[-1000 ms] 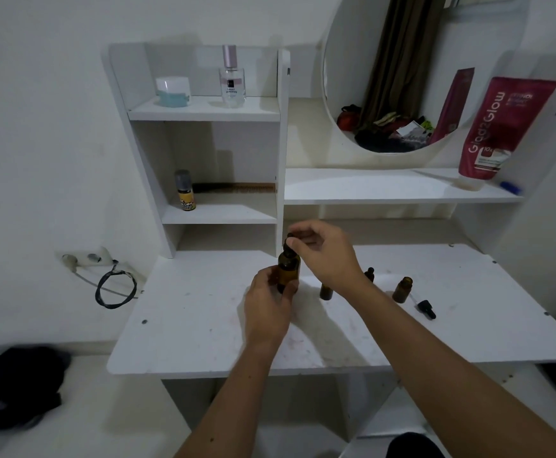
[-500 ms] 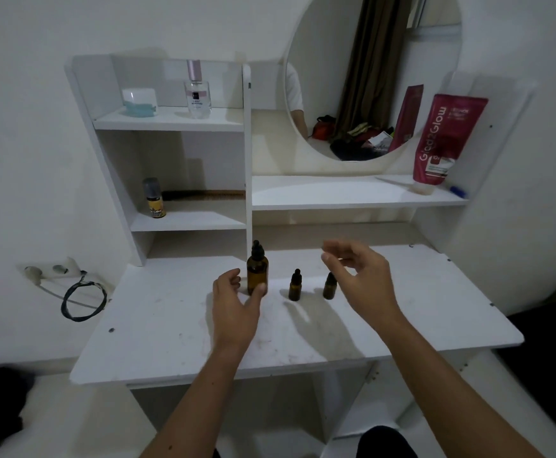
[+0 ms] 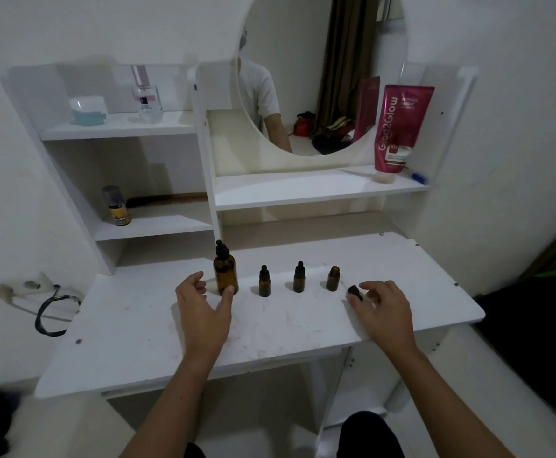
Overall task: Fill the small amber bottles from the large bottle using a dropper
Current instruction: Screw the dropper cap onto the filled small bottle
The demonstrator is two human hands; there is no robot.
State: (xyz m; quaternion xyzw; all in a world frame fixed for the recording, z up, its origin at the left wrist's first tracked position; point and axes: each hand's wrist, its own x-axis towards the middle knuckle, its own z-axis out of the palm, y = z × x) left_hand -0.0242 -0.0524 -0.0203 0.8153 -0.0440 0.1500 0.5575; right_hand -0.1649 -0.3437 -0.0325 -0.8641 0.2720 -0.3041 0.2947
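Head view: on the white tabletop [image 3: 131, 328] stands a row of brown glass bottles. The large amber bottle with a black dropper cap [image 3: 225, 270] is leftmost, then two small capped amber bottles [image 3: 264, 281] [image 3: 299, 278], then an uncapped small amber bottle [image 3: 333, 279]. The left hand [image 3: 203, 307] is released, thumb touching the large bottle's base. The right hand's [image 3: 384, 309] fingers [image 3: 356, 304] touch a loose black dropper cap [image 3: 355, 291]; a firm grip cannot be told.
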